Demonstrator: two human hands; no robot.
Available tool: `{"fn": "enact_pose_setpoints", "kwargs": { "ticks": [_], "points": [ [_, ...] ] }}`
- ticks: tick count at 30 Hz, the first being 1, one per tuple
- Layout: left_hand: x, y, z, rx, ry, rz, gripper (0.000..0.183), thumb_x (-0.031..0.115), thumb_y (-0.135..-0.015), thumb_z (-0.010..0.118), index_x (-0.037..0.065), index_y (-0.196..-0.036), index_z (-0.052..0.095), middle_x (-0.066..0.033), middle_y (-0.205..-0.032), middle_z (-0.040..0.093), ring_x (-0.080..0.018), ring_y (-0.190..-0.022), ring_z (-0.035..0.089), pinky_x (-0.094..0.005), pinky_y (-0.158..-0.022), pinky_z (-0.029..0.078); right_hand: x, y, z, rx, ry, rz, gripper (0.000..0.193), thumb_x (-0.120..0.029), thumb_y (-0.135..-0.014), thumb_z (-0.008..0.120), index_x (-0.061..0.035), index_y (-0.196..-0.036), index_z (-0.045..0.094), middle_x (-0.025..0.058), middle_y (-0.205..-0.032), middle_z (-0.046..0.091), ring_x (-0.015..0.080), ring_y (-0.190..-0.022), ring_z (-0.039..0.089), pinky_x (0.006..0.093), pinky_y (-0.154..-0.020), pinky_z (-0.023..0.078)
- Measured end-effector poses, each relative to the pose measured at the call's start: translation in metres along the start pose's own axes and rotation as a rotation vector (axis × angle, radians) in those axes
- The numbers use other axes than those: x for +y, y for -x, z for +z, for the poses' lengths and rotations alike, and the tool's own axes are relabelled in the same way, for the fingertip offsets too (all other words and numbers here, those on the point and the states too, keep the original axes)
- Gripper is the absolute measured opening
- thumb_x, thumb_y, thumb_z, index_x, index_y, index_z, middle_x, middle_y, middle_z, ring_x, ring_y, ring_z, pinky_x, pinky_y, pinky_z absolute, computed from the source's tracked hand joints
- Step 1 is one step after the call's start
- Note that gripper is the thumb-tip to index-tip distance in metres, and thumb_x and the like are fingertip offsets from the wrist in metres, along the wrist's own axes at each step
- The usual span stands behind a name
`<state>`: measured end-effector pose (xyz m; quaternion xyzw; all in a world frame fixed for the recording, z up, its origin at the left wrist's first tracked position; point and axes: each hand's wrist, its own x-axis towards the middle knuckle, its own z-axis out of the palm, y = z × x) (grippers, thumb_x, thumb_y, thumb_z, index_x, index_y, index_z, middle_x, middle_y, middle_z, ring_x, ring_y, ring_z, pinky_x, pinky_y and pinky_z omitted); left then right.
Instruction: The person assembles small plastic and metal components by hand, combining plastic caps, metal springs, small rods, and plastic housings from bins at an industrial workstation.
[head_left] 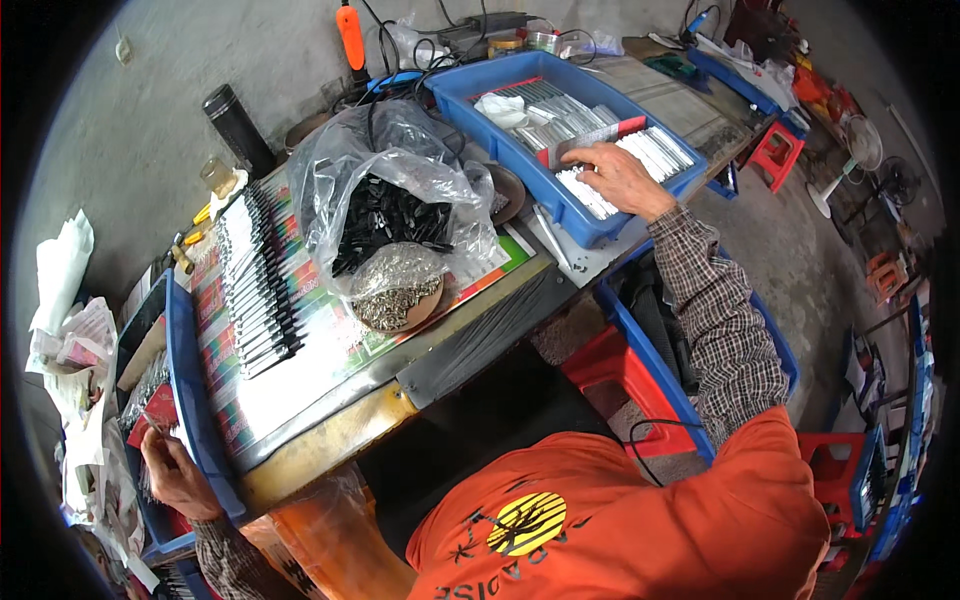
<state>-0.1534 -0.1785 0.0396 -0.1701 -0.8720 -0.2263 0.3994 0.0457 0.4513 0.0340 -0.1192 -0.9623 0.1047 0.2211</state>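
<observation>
My right hand [622,180] reaches into a blue tray [592,232] at the back right, fingers bent down at the white sticks [592,196] in its near compartment. Whatever its fingertips pinch is hidden. More white sticks [655,150] lie beside it, past a red-edged divider [590,140]. At the far left, my left hand [178,472] is closed at a blue bin [185,375] beside the table. A thin piece shows at its fingertips, too small to name. Between the hands, a clear plastic bag [325,185] holds black parts [390,222].
A row of slim pen-like pieces [250,285] lies on the table at left. Near the front edge stands a round dish [400,310] of small metal parts. Behind are a black flask [238,128] and an orange-handled tool [351,38]. A red stool [625,385] stands below.
</observation>
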Motion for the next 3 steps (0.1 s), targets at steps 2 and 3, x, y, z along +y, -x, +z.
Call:
{"fn": "enact_pose_setpoints", "kwargs": {
  "ticks": [2, 3],
  "points": [
    [0.0030, 0.0078, 0.0037, 0.041, 0.005, 0.118, 0.021, 0.004, -0.091, 0.057, 0.000, -0.111, 0.062, -0.0148, -0.092, 0.068, -0.0207, -0.077, 0.068, -0.0305, -0.070, 0.052, -0.0066, -0.0034, -0.0029, -0.094, 0.036, 0.053, 0.030, -0.018, -0.085, 0.059, -0.0124, -0.113, 0.065, 0.0102, -0.091, 0.059, 0.0259, -0.090, 0.058, 0.0385, -0.082, 0.045],
    [0.0061, 0.0113, 0.0038, 0.020, 0.016, 0.110, 0.022, 0.005, -0.091, 0.058, 0.001, -0.112, 0.062, -0.0135, -0.094, 0.069, -0.0203, -0.081, 0.068, -0.0289, -0.073, 0.053, -0.0038, -0.0037, -0.0025, -0.128, 0.038, 0.047, 0.031, -0.019, -0.085, 0.059, -0.0122, -0.116, 0.063, 0.0102, -0.092, 0.059, 0.0260, -0.091, 0.057, 0.0386, -0.083, 0.045]
  ]
}}
